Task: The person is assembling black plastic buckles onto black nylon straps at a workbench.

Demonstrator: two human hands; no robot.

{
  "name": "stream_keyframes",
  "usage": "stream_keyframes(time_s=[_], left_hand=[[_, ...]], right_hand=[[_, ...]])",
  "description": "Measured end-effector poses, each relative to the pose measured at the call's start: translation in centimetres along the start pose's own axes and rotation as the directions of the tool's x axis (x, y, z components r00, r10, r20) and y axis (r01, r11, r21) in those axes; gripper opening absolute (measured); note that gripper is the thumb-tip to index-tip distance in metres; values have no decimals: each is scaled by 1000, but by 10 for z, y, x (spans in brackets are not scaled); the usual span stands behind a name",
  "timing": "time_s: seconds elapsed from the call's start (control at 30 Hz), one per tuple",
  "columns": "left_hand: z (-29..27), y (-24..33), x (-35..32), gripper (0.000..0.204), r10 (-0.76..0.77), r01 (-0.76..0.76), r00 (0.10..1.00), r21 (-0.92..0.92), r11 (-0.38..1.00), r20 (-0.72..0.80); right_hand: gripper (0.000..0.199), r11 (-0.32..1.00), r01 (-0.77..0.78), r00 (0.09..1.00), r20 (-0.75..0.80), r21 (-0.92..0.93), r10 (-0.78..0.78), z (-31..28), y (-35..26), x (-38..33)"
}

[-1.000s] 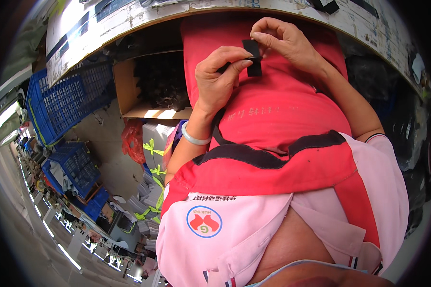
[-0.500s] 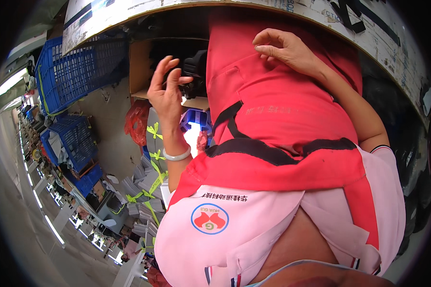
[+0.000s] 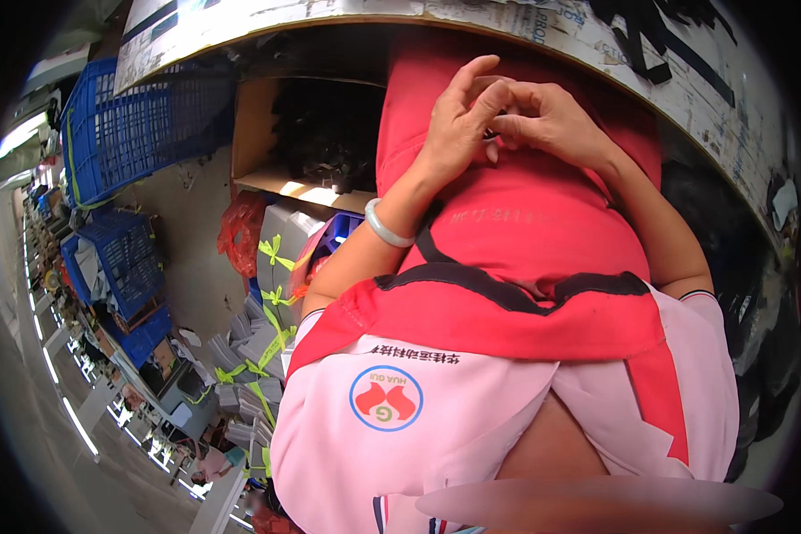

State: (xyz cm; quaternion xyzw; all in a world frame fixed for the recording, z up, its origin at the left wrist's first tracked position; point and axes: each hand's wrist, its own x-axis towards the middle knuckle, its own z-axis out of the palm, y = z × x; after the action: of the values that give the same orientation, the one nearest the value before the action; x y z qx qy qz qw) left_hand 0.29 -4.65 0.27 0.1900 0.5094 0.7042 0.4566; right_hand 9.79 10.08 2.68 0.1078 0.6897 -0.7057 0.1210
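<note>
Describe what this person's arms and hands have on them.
Both hands are bare, no gloves. The left hand has a pale, smooth bangle on its wrist. Short pink sleeves with red panels and dark trim end near the elbows; the forearms are uncovered.

Both hands meet fingertip to fingertip, left hand [image 3: 458, 125] and right hand [image 3: 552, 120], forearms angled inward.

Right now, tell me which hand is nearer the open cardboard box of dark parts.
Left. The left hand is raised over the red apron, just right of the cardboard box. The right hand meets it fingertip to fingertip, on the side away from the box.
</note>
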Motion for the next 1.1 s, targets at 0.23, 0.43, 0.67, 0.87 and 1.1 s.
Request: stream_keyframes(time_s=[0.23, 0.43, 0.67, 0.87, 1.1], left_hand=[[-9, -9, 6, 15, -273, 255, 962, 303, 918, 17], [4, -9, 21, 9, -204, 209, 977, 109, 972, -58], [12, -12, 38, 11, -163, 163, 983, -11, 987, -87], [15, -7, 41, 17, -114, 126, 991, 174, 977, -75], [24, -9, 40, 17, 86, -56, 994, 379, 924, -62]], right_hand=[[20, 988, -89, 971, -212, 123, 114, -15, 33, -22], [21, 805, 34, 702, -559, -592, -441, -75, 14, -50], [17, 327, -377, 623, -498, -867, -602, -139, 35, -58], [20, 922, 78, 757, -580, -379, -302, -87, -13, -50], [19, 970, -58, 927, -349, 235, 140, -37, 1, -38]])
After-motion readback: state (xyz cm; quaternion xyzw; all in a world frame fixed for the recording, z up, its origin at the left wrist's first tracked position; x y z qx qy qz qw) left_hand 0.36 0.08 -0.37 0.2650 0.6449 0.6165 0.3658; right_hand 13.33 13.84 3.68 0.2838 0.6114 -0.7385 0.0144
